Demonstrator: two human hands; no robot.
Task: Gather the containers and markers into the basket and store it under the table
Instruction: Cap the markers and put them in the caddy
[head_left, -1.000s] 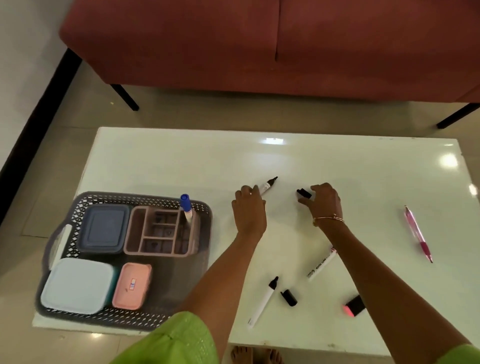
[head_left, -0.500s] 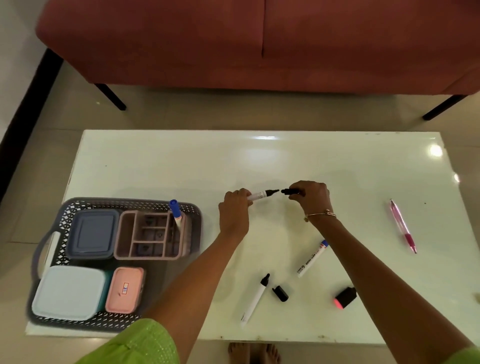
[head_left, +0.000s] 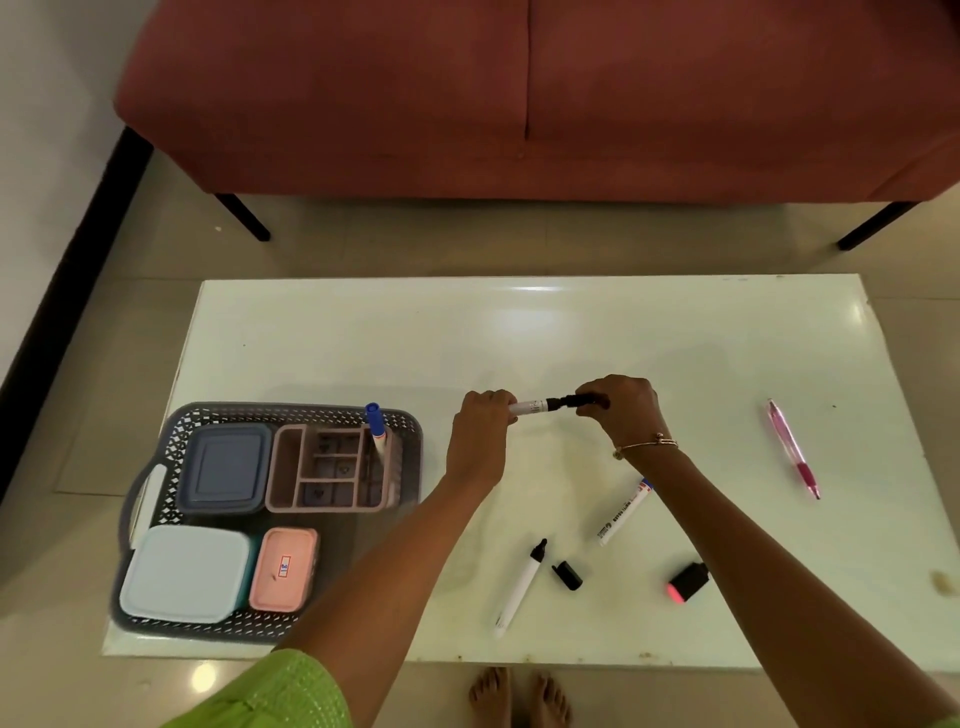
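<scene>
Gripped the light, stiff, smooth marker (head_left: 531, 406) mid-barrel in the left hand (head_left: 480, 431), the right hand (head_left: 623, 408) pinched around its black cap (head_left: 576, 400), likely pressing it home.

Red sofa (head_left: 519, 93) behind the table (head_left: 571, 338), on dark legs. Pink pen (head_left: 792, 449) lies at table's right side. Tiled floor (head_left: 363, 244) beneath.

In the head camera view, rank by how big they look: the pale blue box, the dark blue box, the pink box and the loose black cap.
1. pale blue box
2. dark blue box
3. pink box
4. loose black cap

The two blue boxes look close in size; nearness may favour the pale one.
</scene>
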